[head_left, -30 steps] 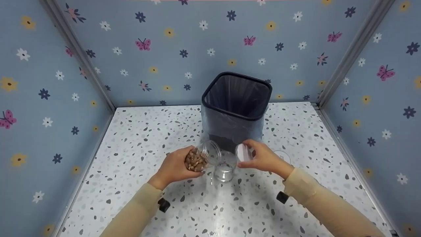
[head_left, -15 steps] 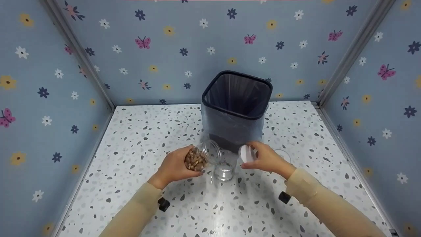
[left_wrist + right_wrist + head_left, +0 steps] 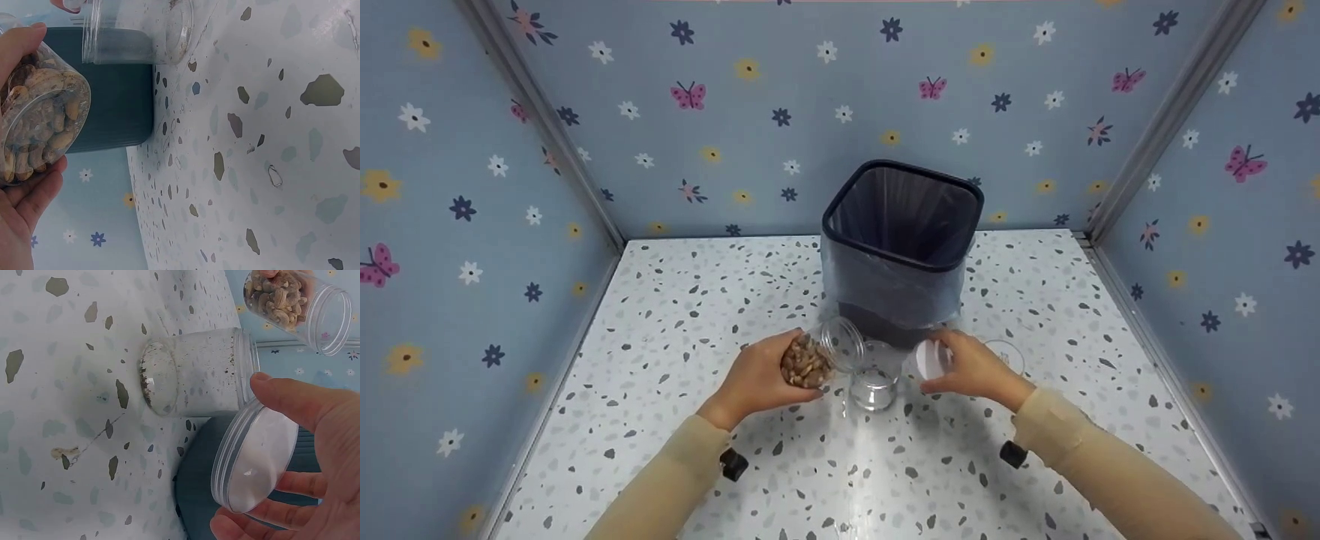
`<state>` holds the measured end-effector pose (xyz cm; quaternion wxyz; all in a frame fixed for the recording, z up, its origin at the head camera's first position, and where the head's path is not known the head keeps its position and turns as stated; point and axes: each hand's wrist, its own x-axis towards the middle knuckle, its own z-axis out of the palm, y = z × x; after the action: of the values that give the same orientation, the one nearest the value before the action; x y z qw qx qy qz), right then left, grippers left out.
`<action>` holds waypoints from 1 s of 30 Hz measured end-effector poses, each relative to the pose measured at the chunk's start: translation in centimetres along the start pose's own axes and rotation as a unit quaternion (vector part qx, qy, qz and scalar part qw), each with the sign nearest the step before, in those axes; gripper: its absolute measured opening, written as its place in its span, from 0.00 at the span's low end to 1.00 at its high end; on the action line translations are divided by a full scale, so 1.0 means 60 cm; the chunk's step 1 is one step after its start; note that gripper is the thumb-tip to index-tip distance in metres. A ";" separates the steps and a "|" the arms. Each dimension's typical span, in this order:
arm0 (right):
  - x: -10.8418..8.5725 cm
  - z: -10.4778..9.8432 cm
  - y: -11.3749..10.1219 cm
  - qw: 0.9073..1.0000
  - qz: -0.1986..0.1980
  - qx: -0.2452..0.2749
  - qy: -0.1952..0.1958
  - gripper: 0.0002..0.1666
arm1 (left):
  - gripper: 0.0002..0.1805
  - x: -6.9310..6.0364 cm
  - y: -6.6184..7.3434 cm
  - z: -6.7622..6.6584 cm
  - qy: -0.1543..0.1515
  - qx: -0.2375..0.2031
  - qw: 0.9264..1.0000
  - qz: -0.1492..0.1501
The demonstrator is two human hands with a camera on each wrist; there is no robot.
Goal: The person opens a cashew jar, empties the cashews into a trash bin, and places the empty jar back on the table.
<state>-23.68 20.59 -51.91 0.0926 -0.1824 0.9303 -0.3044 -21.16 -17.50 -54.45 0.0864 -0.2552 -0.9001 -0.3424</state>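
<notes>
A clear jar of brown nuts (image 3: 805, 363) is gripped by my left hand (image 3: 761, 377), tilted, its open mouth toward the right. Just right of and below that mouth, a second clear jar (image 3: 874, 388) stands upright on the table, open; the right wrist view shows dark specks inside this jar (image 3: 208, 374). My right hand (image 3: 976, 367), to the right of the standing jar, pinches a round clear lid with a white inner face (image 3: 934, 360) by its edge. In the right wrist view the lid (image 3: 261, 458) is close to the standing jar's rim.
Behind the jars stands a dark bin (image 3: 896, 289) lined with a clear bag. A flat clear disc (image 3: 1006, 355) lies on the speckled table (image 3: 720, 300), right of the bin and partly behind my right hand. Flowered panels (image 3: 780, 135) enclose the back and sides.
My right hand has moved a little to the right with the lid, away from the standing jar. The left hand and its jar of nuts have stayed almost still.
</notes>
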 end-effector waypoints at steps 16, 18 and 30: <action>0.000 0.019 0.034 0.999 0.029 -0.034 -0.009 0.56 | 0.38 -0.003 0.000 0.004 0.002 0.010 1.000 0.000; -0.001 0.019 0.038 0.999 0.031 -0.032 -0.009 0.58 | 0.40 -0.003 -0.001 0.003 0.005 0.014 1.000 0.003; -0.001 0.034 0.074 0.999 0.007 -0.032 -0.001 0.56 | 0.46 -0.003 -0.005 0.002 0.005 0.015 1.000 -0.002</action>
<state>-24.32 22.86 -56.22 0.0899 -0.1790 0.9407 -0.2739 -21.16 -17.69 -54.76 0.0937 -0.2505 -0.9052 -0.3301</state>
